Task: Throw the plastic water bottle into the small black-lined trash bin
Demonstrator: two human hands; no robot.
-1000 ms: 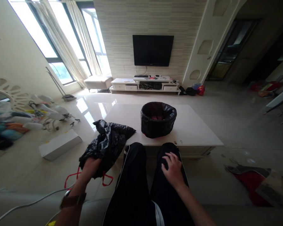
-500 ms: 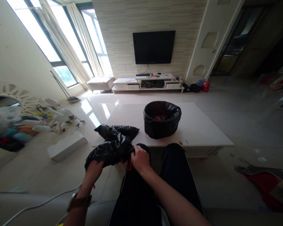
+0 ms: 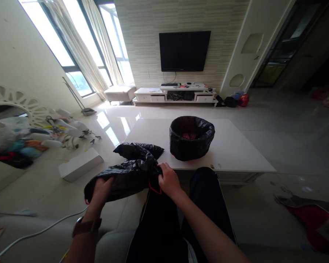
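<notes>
A black plastic garbage bag point(image 3: 128, 180) with a red drawstring stretches between my two hands over the table's near left edge. My right hand point(image 3: 168, 179) is closed on the bunched right side of its mouth, where a red loop hangs. My left hand point(image 3: 102, 188) reaches into the bag's left opening with thumb and fingers apart; the fingertips are partly hidden in the dark plastic. Behind it, a flatter part of black plastic point(image 3: 139, 150) lies on the table. To the right stands a round bin point(image 3: 192, 146) lined with black plastic, with something dark pink inside.
The white table point(image 3: 235, 153) spans the space before my knees. On the left floor lie a white box point(image 3: 80, 164) and a heap of bags and parts point(image 3: 24, 142). A white cable point(image 3: 41, 230) crosses the seat beside me. A TV stand point(image 3: 150, 96) is against the far wall.
My left hand has moved left and slightly up, and the bag is drawn out longer with its left opening wider. My right hand keeps its grip. The view has shifted slightly.
</notes>
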